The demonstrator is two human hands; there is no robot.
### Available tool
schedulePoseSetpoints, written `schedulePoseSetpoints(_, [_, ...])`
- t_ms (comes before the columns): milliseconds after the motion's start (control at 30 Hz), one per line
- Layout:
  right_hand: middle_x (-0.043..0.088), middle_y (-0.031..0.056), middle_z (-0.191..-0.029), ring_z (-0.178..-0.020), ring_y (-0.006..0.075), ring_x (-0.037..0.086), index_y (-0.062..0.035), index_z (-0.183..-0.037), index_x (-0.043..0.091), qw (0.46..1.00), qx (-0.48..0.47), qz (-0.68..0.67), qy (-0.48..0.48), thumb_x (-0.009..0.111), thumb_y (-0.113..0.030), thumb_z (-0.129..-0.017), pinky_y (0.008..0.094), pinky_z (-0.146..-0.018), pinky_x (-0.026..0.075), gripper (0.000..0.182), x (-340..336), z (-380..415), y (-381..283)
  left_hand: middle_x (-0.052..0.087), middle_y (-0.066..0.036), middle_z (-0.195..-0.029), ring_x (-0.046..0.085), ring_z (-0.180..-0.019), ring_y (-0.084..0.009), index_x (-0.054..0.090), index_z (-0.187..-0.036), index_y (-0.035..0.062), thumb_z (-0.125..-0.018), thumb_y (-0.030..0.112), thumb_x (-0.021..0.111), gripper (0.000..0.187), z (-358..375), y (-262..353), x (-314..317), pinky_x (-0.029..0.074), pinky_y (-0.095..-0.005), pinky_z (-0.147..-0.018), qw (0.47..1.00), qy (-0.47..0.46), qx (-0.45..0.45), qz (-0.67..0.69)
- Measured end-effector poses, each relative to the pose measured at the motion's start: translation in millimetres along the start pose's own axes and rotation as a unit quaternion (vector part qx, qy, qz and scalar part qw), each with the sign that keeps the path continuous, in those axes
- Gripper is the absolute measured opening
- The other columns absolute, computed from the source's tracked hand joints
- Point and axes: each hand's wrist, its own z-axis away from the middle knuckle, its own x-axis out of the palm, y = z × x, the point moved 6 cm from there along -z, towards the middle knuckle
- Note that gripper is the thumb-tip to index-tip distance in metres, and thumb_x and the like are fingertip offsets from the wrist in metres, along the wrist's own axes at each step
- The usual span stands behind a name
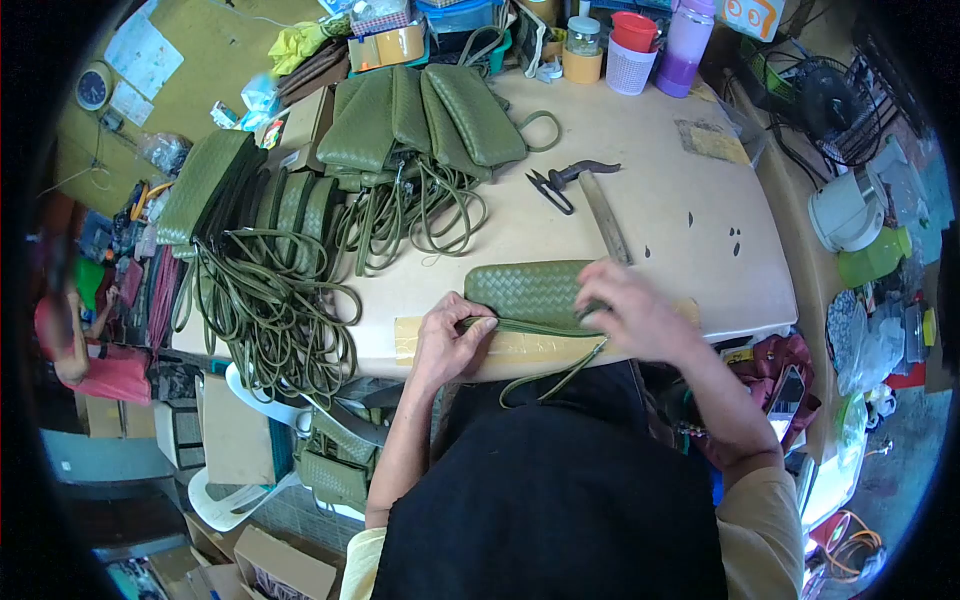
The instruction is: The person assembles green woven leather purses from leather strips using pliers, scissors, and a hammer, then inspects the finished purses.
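A green woven pouch [525, 290] lies at the table's front edge, partly over a tan taped strip [540, 350]. At the pouch's left end, my left hand [450, 338] pinches its near edge. My right hand [625, 312] is blurred over the right end, its fingers curled; whatever they hold is too small to make out. A green cord [548, 388] hangs in a loop from the near edge, between my hands. Beyond the pouch lie a hammer [603, 218] and small black snips [550, 192].
Green woven pouches [365, 120] with tangled cords [270, 310] cover the table's left side. Cups and a purple bottle [685, 45] stand at the back. A fan [825, 100] is at the right. A person in a pink shirt [110, 375] is at the far left.
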Motion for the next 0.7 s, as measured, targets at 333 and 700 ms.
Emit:
schedulePoseSetpoints(333, [0.062, 0.0149, -0.105, -0.093, 0.0333, 0.061, -0.0018, -0.108, 0.055, 0.898, -0.056, -0.285, -0.330, 0.057, -0.011, -0.089, 0.0430, -0.083, 0.046, 0.021, 77, -19, -96, 0.061, -0.011, -0.082, 0.058, -0.077, -0.0284, 0.059, -0.088, 0.0057, -0.057, -0.008, 0.061, 0.033, 3, 197, -69, 0.046, -0.0362, -0.069, 0.882, 0.060, 0.385, -0.264])
schedulePoseSetpoints(700, [0.054, 0.0090, -0.096, -0.098, 0.0211, 0.055, -0.0057, -0.105, 0.062, 0.973, 0.180, -0.130, -0.063, 0.062, -0.008, -0.083, 0.0348, -0.084, 0.045, 0.023, 6, 40, 31, 0.051, -0.011, -0.126, 0.053, -0.109, -0.0334, 0.055, -0.125, 0.0097, -0.071, 0.022, 0.077, 0.060, 6, 57, 19, 0.043, -0.0457, -0.092, 0.935, -0.029, 0.163, -0.314])
